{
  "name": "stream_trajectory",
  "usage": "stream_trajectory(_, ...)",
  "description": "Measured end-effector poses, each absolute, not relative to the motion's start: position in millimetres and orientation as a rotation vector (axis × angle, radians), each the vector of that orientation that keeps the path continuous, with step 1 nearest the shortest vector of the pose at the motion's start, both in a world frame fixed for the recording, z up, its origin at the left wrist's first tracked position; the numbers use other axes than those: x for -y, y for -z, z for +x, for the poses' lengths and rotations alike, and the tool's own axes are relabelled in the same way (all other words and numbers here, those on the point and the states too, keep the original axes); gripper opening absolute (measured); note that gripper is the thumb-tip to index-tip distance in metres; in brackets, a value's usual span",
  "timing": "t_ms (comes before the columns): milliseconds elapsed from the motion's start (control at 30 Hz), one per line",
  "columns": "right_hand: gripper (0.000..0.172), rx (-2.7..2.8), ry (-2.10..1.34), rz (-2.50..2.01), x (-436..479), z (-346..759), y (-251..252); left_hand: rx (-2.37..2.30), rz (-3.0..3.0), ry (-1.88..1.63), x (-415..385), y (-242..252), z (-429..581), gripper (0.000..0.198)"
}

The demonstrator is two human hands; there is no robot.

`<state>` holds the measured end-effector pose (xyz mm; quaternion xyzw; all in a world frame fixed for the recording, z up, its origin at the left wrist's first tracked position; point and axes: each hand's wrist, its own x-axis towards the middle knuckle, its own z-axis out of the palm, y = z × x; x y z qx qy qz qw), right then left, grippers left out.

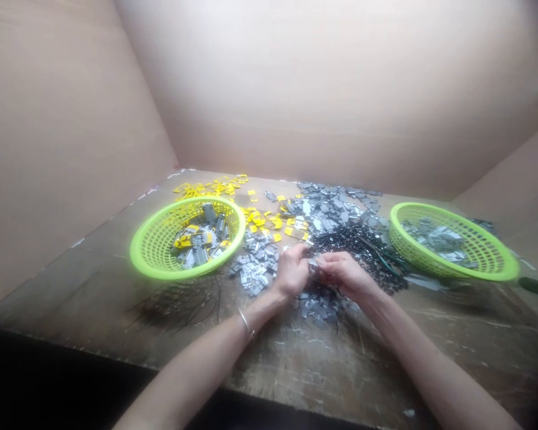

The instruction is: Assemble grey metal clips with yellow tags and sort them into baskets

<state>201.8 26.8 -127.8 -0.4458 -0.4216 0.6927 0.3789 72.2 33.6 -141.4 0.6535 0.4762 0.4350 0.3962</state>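
1. The worn wooden surface [269, 376] carries everything; both forearms reach in over its near edge and converge.
2. The left basket [161, 239] holds grey and yellow pieces; the right basket [488, 251] holds grey ones.
3. A black heap [349, 239] lies just beyond the hands, with grey pieces [255, 269] beside the left one.
4. The left hand [292, 272] is curled, knuckles up; the right hand [344, 273] points its fingers leftward at it.
5. The small grey piece [314, 261] sits between them, right of the left grip, nearest the right fingertips, which pinch it. Blur hides its long axis and whether the left grip clamps it too.
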Motion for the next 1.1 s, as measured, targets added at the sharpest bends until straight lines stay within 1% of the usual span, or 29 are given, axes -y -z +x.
stream_trajectory(133, 0.024, 0.977, -1.822, -1.131, -28, 203, 128, -1.281, 1.861, -1.122, -29, 141, 73, 0.021)
stream_trajectory(333, 0.018, 0.889, -1.838, -1.109, -28, 203, 130, -1.308, 1.932, -1.093, -27, 142, 74, 0.023)
stream_trajectory(600, 0.017, 0.768, -1.847, -1.124, -32, 202, 139, -1.349, 2.021, -0.971, -27, 140, 75, 0.019)
stream_trajectory(867, 0.012, 0.63, -2.036, -1.132, -36, 206, 137, -1.335, 2.126, -0.951, -27, 140, 74, 0.016)
stream_trajectory(1100, 0.013, 0.6, -1.976, -1.067, -34, 200, 138, -1.265, 2.192, -0.952, -22, 140, 77, 0.012)
